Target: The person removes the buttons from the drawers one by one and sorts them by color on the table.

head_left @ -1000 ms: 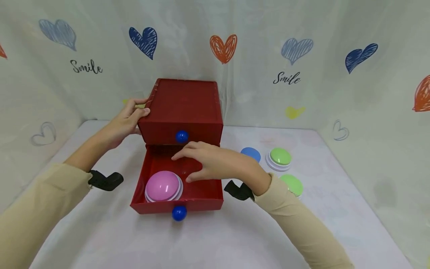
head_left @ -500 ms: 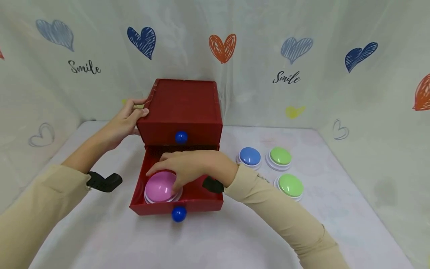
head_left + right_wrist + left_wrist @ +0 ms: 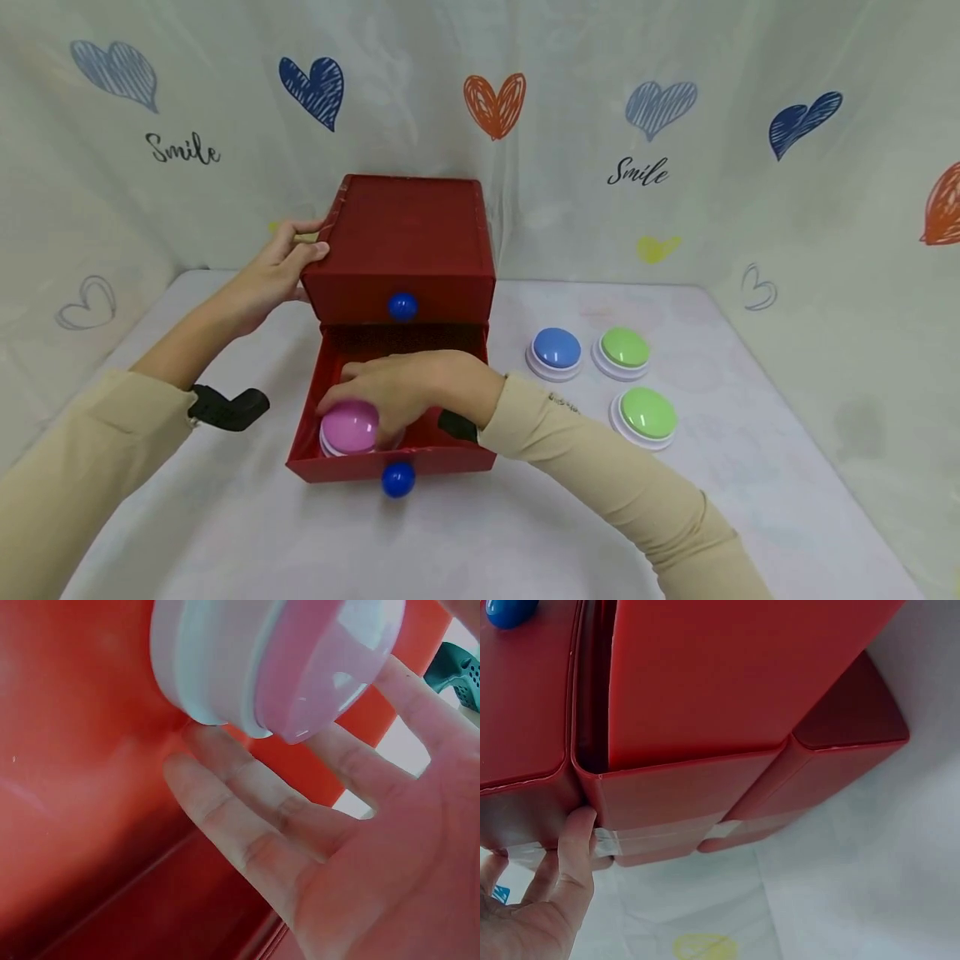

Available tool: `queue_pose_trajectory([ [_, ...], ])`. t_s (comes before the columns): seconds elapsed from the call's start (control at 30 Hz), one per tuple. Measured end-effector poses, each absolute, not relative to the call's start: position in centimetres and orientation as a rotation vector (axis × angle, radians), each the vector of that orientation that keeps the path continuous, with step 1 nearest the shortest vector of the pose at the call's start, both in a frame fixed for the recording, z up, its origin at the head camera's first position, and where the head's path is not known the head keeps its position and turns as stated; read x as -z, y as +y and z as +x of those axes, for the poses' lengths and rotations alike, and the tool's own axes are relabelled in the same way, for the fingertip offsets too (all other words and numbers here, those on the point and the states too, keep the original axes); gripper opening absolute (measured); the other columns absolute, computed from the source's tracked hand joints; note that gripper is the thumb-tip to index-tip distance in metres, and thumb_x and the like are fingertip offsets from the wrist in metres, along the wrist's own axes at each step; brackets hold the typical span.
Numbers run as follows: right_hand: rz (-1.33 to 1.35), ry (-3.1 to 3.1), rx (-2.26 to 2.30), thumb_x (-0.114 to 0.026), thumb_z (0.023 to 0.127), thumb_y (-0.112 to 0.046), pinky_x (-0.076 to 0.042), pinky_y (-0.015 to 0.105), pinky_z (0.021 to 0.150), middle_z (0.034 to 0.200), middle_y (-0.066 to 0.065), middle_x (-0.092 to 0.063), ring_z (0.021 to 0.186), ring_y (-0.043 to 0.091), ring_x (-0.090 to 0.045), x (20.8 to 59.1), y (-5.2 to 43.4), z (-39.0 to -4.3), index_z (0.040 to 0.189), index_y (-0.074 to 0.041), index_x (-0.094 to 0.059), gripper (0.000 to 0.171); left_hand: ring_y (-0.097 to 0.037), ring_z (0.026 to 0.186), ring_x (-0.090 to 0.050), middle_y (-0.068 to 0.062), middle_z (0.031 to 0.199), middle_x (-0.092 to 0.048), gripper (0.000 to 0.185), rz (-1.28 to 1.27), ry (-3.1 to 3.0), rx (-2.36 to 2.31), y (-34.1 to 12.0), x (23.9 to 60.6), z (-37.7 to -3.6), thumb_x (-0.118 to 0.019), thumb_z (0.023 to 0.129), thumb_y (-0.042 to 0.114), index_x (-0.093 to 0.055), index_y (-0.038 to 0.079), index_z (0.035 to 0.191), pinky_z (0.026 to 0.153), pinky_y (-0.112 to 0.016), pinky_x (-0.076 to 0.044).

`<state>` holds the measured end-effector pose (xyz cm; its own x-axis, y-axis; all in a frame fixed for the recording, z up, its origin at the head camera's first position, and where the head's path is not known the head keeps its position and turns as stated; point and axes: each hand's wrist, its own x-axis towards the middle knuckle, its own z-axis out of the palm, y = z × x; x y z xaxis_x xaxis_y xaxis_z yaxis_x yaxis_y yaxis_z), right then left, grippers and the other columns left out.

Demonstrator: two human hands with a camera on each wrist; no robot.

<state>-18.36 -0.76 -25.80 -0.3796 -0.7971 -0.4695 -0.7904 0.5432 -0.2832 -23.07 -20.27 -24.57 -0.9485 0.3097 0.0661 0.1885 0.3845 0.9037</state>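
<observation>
A red two-drawer box (image 3: 408, 225) stands at the back, its lower drawer (image 3: 457, 460) pulled out. Inside that drawer, at the front left, sits a pink dome push button (image 3: 349, 425) on a white base. My right hand (image 3: 408, 385) reaches in from the right and grips the button, thumb on its right side and fingers over the far side. In the right wrist view two fingers (image 3: 225, 810) lie along the white base. My left hand (image 3: 266, 271) presses the box's left side at upper-drawer height, fingertips (image 3: 577, 825) flat on the red wall.
Right of the box, a blue push button (image 3: 557, 348) and two green ones, a farther one (image 3: 625, 347) and a nearer one (image 3: 648, 413), stand on the white table (image 3: 750, 500). Blue knobs front the upper (image 3: 402, 307) and lower drawers. A heart-printed curtain (image 3: 555, 133) hangs behind.
My right hand has moved left and down into the lower drawer, from above its middle onto the pink push button. My left hand has stayed on the box's side.
</observation>
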Motion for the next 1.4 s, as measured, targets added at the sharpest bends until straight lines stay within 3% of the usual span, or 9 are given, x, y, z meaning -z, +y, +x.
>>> queue_pose_trajectory([
  [0.93, -1.328, 2.238, -0.001, -0.076, 0.075, -0.026, -0.044, 0.020, 0.082, 0.128, -0.008, -0.041, 0.110, 0.007, -0.042, 26.0, -0.7, -18.2, 0.136, -0.037, -0.040, 0.072, -0.001, 0.093, -0.053, -0.013, 0.134, -0.029, 0.053, 0.434, 2.517, -1.625, -20.3, 24.6, -23.0, -0.030, 0.101, 0.034, -0.011, 0.008, 0.142, 0.069, -0.025, -0.052],
  [1.4, -1.384, 2.346, 0.043, -0.071, 0.079, -0.038, -0.044, 0.021, 0.087, 0.128, -0.003, -0.041, 0.109, 0.009, -0.046, 24.6, 0.8, -17.9, 0.140, -0.034, -0.038, 0.070, 0.000, 0.091, -0.054, -0.010, 0.130, -0.031, 0.053, 0.429, 2.519, -1.645, -20.1, 24.6, -23.0, -0.032, 0.100, 0.035, -0.012, 0.008, 0.141, 0.067, -0.024, -0.051],
])
